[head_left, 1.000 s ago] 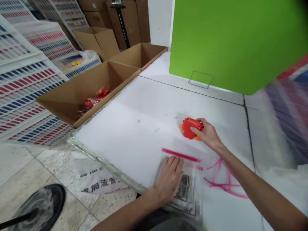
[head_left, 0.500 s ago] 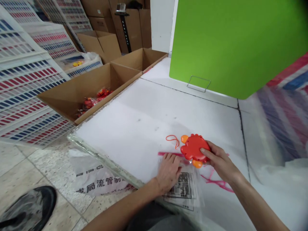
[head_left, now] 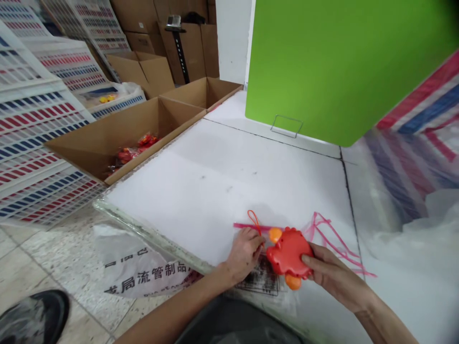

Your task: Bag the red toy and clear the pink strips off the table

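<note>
My right hand (head_left: 328, 270) grips a red crab-shaped plastic toy (head_left: 291, 253) by its right edge, thumb on top. Two orange knobs stick out from the toy's sides, and its flat face with small holes is turned up. Close to its left, my left hand (head_left: 245, 254) pinches a thin orange cord loop (head_left: 254, 218) between thumb and fingers. The loop stands up above the fingertips; whether its lower end touches the toy I cannot tell. Beneath both hands lies a clear plastic bag (head_left: 260, 281) with black print.
Pink strips (head_left: 333, 229) lie on the white tabletop (head_left: 172, 186). An open cardboard box (head_left: 77, 155) with bagged red items stands along the left edge, another box (head_left: 186, 93) behind it. A green board (head_left: 322, 71) rises at the back, and striped sheeting (head_left: 405, 157) is on the right.
My left hand has picked up the orange cord from the table and drawn it near the toy. My right hand has brought the toy down and nearer to me.
</note>
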Tool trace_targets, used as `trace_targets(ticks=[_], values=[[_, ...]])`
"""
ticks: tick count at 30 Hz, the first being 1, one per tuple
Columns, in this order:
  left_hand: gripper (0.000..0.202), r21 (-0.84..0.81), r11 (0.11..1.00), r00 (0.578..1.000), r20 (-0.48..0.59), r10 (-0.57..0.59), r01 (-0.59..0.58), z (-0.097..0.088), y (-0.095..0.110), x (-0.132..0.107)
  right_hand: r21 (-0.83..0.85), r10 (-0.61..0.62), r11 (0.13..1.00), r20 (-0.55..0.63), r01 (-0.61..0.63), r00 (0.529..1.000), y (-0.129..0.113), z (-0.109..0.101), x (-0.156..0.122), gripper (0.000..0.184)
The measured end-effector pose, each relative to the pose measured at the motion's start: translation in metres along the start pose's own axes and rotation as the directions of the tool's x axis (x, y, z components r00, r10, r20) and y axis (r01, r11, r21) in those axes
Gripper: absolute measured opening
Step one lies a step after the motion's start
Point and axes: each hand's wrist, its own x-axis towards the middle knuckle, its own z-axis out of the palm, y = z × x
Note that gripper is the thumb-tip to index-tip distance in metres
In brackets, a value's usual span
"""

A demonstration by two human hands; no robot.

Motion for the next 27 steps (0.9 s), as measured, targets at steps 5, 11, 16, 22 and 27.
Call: trace_targets(ticks=[5,11,16,22,27], values=[[0.019,0.083,0.990,0.993,0.042,0.108,-0.111,-0.003,0.011,-0.011,0.103,-0.165,0.977,-0.176,0.185,0.971,0.008,0.024,0.020,0.040],[0.023,0.277,0.914,0.954,0.120,0.274,-0.298,-0.021,0.026,-0.020,-0.545,-0.357,0.813,-0.188,0.205,0.915,0.021,0.037,0.021,0.045],[0.021,0.278,0.911,0.951,0.038,0.308,-0.306,-0.025,0.033,-0.022,-0.760,-0.426,0.631,-0.172,0.155,0.888,0.025,0.033,0.004,0.042],[0.017,-0.054,0.997,0.961,-0.269,-0.067,0.054,-0.064,0.028,-0.029,-0.761,-0.485,0.633,-0.244,0.144,0.840,0.028,0.024,-0.005,0.051],[0.025,-0.557,0.696,0.859,0.064,-0.508,0.453,-0.066,0.019,-0.021,-0.799,-0.499,0.586,-0.223,0.137,0.837,0.034,0.023,-0.008,0.056]])
